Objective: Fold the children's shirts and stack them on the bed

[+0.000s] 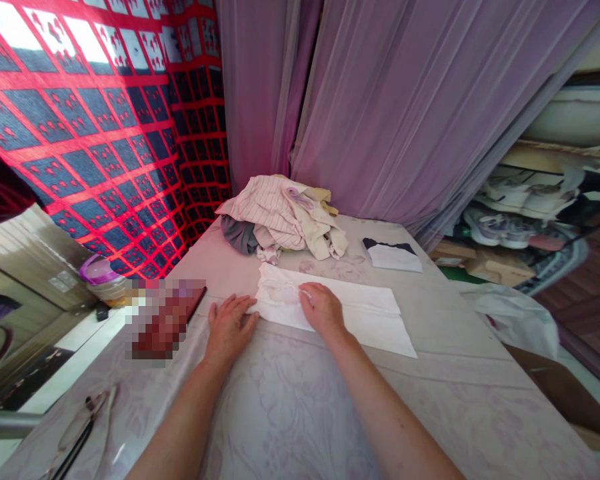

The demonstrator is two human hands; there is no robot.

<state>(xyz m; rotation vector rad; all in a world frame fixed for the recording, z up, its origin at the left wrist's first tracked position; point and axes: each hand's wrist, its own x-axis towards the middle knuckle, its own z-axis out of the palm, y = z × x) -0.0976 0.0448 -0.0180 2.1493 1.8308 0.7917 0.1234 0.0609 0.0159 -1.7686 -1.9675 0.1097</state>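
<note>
A white garment (360,313), perhaps a shirt, lies folded into a long flat strip across the table (300,413). Its left end is rumpled, with what looks like a neckline there. My left hand (230,327) rests at that end, fingers stretched and apart, fingertips at the cloth's edge. Over the middle of the strip is my right hand (323,308), its fingers curled together on the fabric; the thumb is partly hidden. Behind the strip sits a heap of clothes (280,217), pink-striped, cream and grey. A small folded white and black garment (394,256) lies to the right.
A blurred-out reddish flat object (163,327) lies on the table's left side. Glasses or thin cords (87,420) are near the front left edge. Purple curtains (380,113) hang behind. Shelves with shoes (505,227) stand at right, above a cardboard box (560,387).
</note>
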